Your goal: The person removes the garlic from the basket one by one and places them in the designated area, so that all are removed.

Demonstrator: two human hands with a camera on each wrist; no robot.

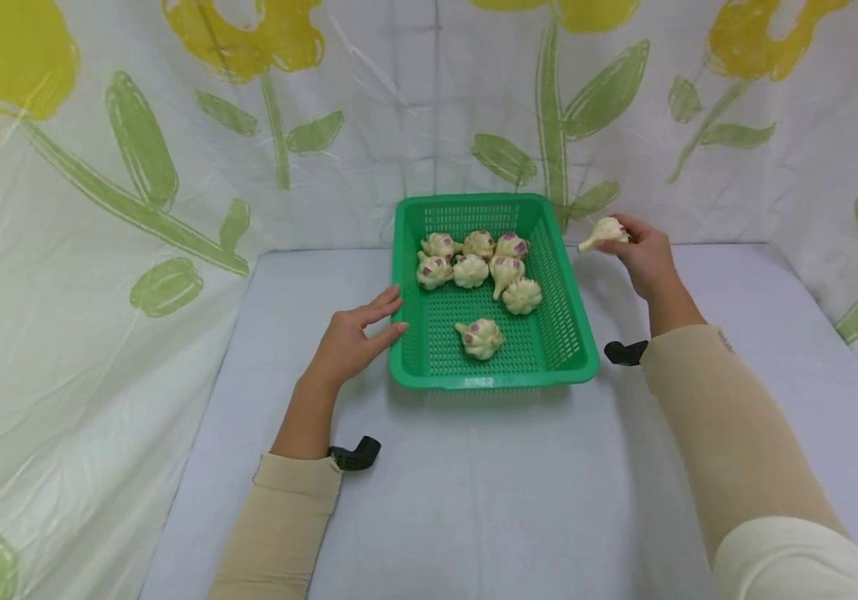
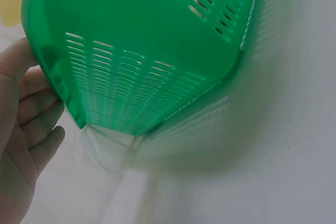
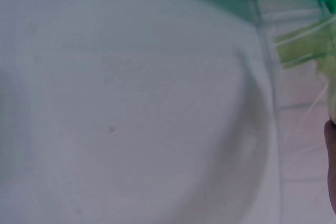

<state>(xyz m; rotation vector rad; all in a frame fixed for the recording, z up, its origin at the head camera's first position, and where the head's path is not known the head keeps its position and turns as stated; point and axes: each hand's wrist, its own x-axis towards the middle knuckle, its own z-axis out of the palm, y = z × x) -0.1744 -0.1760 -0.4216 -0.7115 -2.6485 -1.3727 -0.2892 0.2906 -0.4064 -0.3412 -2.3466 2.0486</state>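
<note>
The right hand [image 1: 646, 254] pinches a garlic bulb [image 1: 611, 229] between thumb and fingers, its pale stem pointing from the fingertips towards the green basket [image 1: 492, 382], just beyond that basket's far right corner. In the right wrist view only a sliver of this hand shows at the edge. The left hand [image 1: 357, 337] has its fingers extended and spread from the thumb, touching the rim on the basket's left side without curling around anything; the left wrist view shows the fingertips against that rim, with the slotted wall beside them. Inside the basket, to the right of the left fingers, a lone bulb [image 1: 480, 338] lies on its side, its stem turned back towards the left thumb. Farther forward from those fingers, a cluster of seven bulbs [image 1: 470, 271] sits against the far end, white with purple streaks. Below both hands spreads a pale table [image 1: 414, 500], and beyond the fingers hangs a white sheet [image 1: 376, 108] printed with yellow flowers and green leaves. Behind each hand, a black device [image 1: 357, 454] sits by a beige sleeve [image 1: 286, 508].
</note>
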